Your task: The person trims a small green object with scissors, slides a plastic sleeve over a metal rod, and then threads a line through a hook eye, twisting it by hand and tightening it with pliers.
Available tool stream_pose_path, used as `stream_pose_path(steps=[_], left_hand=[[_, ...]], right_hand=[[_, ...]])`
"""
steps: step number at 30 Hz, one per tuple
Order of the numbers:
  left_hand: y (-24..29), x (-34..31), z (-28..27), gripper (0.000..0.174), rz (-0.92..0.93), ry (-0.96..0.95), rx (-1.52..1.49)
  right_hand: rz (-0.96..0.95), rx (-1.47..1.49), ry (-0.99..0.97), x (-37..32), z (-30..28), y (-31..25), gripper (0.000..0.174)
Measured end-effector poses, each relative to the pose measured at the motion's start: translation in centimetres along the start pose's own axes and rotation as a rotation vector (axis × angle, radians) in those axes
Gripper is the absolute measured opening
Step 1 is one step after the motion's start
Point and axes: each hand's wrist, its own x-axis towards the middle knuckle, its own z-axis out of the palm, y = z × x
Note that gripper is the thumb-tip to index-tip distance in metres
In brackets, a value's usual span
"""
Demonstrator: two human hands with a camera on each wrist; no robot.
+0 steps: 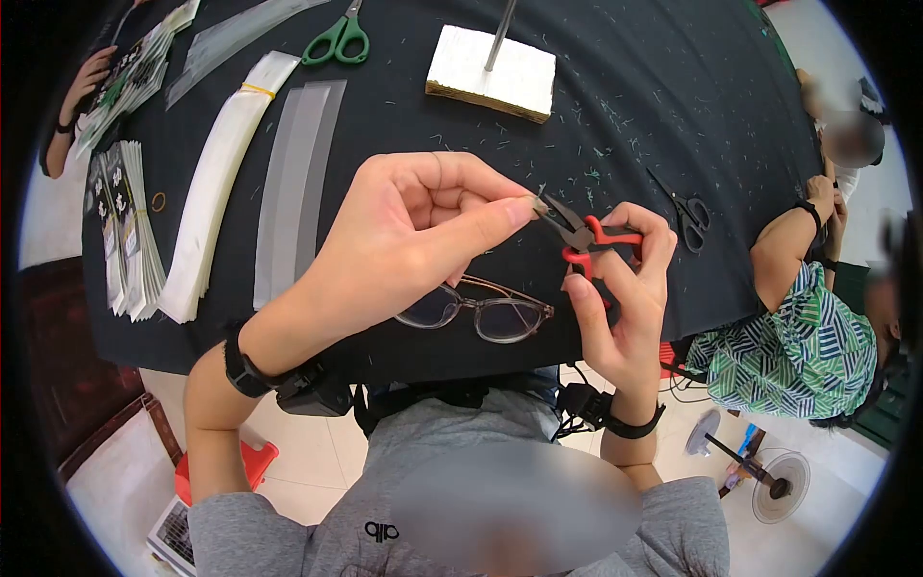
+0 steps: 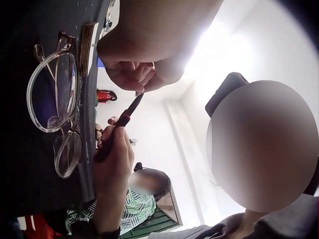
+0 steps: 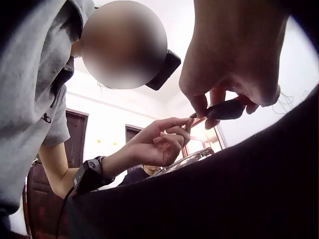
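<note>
My right hand (image 1: 630, 303) holds red-handled pliers (image 1: 583, 237), its fingers around the grips. The dark jaws stand slightly apart and point at the fingertips of my left hand (image 1: 423, 216). Between thumb and index finger, the left hand pinches a small thin piece (image 1: 540, 204) at the tips of the jaws; it is too small to make out its kind. In the left wrist view the pliers (image 2: 130, 108) reach up to those pinching fingers. Below both hands, eyeglasses (image 1: 507, 320) lie on the black cloth.
A white foam block (image 1: 510, 72) with an upright rod stands at the back. Green scissors (image 1: 336, 40) and black scissors (image 1: 690, 219) lie on the table, with small green clippings scattered between. White strips (image 1: 226, 183) and clear sleeves (image 1: 300, 183) are at left. Other people sit at both sides.
</note>
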Motion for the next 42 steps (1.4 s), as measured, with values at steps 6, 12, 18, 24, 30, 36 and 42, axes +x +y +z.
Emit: stream_pose_path(steps=[6, 12, 18, 24, 30, 36, 42], left_hand=[[-0.1, 0.0, 0.1, 0.012, 0.051, 0.016, 0.036], [0.1, -0.2, 0.3, 0.01, 0.061, 0.04, 0.097], [-0.1, -0.3, 0.5, 0.007, 0.132, 0.072, 0.173], [0.0, -0.6, 0.6, 0.007, 0.164, 0.09, 0.258], [-0.3, -0.5, 0.4, 0.009, 0.219, 0.083, 0.291], [0.0, -0.3, 0.4, 0.011, 0.142, 0.094, 0.184], [0.2, -0.5, 0.4, 0.011, 0.1, 0.047, 0.12]], right_hand=[[0.012, -0.009, 0.006, -0.1, 0.0, -0.2, 0.012], [-0.013, -0.094, 0.031, -0.3, -0.2, -0.1, 0.011], [-0.026, -0.123, 0.053, -0.5, -0.2, -0.1, 0.012], [0.005, -0.03, 0.073, -0.5, 0.6, -0.7, 0.011], [0.007, -0.025, 0.097, -0.5, 0.7, -1.2, 0.011], [0.061, 0.03, 0.04, -0.6, -0.9, -0.5, 0.019], [0.024, 0.027, 0.011, -0.9, -0.3, 0.1, 0.018]])
